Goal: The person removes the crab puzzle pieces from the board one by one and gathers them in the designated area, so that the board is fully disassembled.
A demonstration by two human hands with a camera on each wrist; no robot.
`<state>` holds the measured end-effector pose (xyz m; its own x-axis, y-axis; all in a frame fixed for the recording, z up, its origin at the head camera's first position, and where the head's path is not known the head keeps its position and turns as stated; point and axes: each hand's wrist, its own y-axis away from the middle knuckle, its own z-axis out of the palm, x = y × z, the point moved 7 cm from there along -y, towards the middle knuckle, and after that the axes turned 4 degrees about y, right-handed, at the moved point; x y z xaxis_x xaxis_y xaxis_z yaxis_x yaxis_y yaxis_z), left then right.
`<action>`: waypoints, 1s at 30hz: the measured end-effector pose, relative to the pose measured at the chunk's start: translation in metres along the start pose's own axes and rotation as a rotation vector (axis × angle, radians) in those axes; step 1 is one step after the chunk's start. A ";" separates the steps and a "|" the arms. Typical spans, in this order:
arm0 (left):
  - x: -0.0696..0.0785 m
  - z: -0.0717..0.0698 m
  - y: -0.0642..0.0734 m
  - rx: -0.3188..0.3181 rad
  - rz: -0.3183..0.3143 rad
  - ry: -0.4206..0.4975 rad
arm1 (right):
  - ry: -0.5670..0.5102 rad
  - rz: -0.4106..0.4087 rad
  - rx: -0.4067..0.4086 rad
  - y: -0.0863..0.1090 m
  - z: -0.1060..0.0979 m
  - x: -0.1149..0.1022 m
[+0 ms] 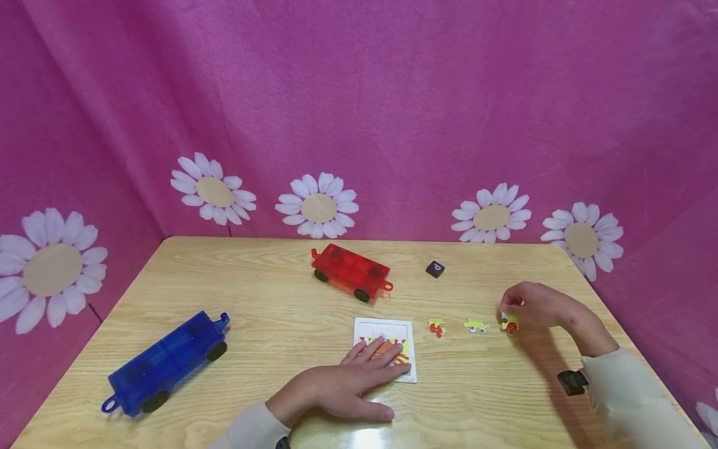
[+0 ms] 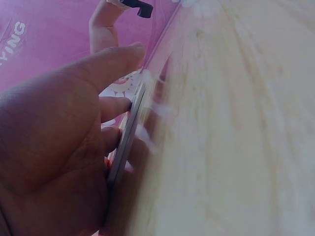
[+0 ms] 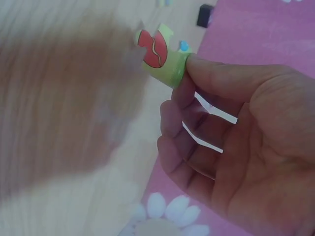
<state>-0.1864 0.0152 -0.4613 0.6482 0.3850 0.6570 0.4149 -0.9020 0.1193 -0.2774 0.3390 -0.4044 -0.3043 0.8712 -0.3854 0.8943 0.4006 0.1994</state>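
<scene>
Under the left grip (image 1: 349,383), the puzzle board (image 1: 387,325) lies part-hidden.

Left grip (image 1: 349,385) palm down, fingers (image 1: 389,375) spread, right grip (image 1: 540,304) pinching between thumb (image 3: 224,77) and index finger (image 3: 184,93)

Taking the puzzle board (image 1: 387,327) on the tabletop (image 1: 252,274) as my clock's hub, I have my left grip (image 1: 344,385) resting on it, reaching in from 8 o'clock. The far wagon (image 1: 350,269) sits at 11, the tile (image 1: 435,269) at 1. Between 2 and 3, in order outward, I see the inner piece (image 1: 435,327), the middle piece (image 1: 477,325) and the outer piece (image 1: 509,323), this last held in my right grip (image 1: 538,305). The near wagon (image 1: 168,362) stands well apart at 9. The curtain (image 1: 392,112) hangs behind, at 12.
</scene>
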 end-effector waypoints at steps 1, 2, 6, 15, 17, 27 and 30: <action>0.000 0.000 0.000 0.000 -0.002 0.001 | -0.008 0.010 -0.011 0.001 0.001 0.003; -0.001 0.000 0.000 0.001 -0.001 0.000 | -0.014 0.019 -0.021 0.002 0.003 0.006; -0.001 0.001 0.000 0.004 0.004 -0.006 | -0.039 0.054 -0.049 0.004 0.008 0.013; -0.002 0.002 -0.001 0.001 0.000 0.001 | -0.044 0.066 -0.022 0.001 0.009 0.017; -0.002 0.002 -0.001 -0.001 -0.001 0.004 | -0.023 0.069 -0.003 0.000 0.009 0.018; 0.000 0.001 -0.001 0.006 0.000 -0.050 | -0.014 0.043 0.141 -0.008 0.004 -0.002; 0.001 0.001 -0.001 0.005 -0.002 -0.070 | -0.052 -0.007 0.146 -0.014 0.005 -0.022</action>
<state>-0.1857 0.0165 -0.4615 0.6899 0.4000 0.6033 0.4193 -0.9002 0.1174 -0.2817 0.3127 -0.4029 -0.2969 0.8510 -0.4331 0.9314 0.3582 0.0652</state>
